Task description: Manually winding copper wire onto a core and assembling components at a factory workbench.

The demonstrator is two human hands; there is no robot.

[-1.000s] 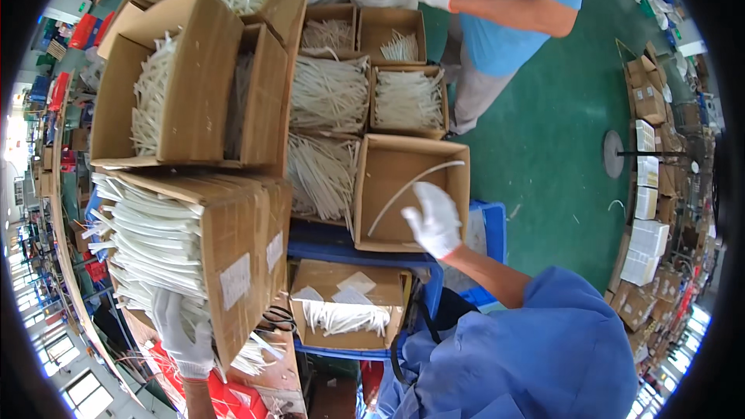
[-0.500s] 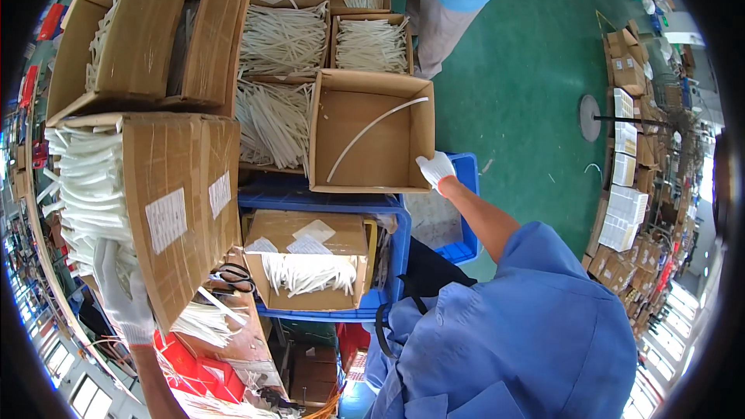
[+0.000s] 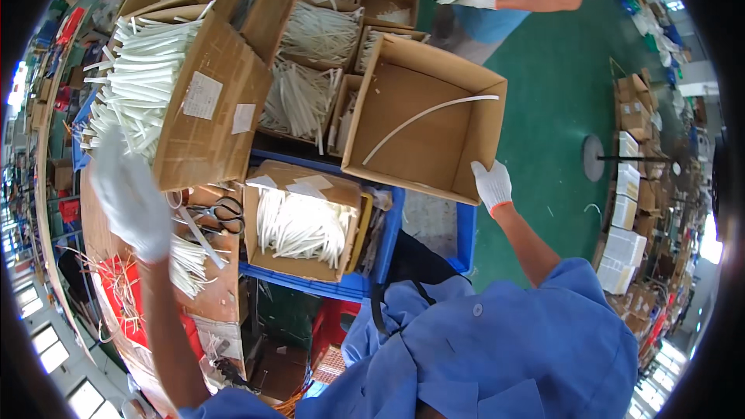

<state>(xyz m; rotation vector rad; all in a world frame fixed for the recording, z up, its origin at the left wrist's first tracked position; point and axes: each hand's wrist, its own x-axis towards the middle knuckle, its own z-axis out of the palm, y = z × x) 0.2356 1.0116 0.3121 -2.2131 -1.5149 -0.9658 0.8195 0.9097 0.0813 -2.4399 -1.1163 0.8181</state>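
Plainly, the carton (image 3: pixel 444 138) lies forward-left of the right hand (image 3: pixel 493 185) pinching its corner; the left hand (image 3: pixel 132 198) is blurred, grip unclear.

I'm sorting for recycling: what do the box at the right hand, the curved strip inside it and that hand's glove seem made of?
Box: matte cardboard, judging by its plain brown walls. Curved strip: probably flexible plastic, smooth and white, bent in an even arc; exact kind unclear. Glove: apparently knitted fabric, dull white, with a snug orange-edged cuff.
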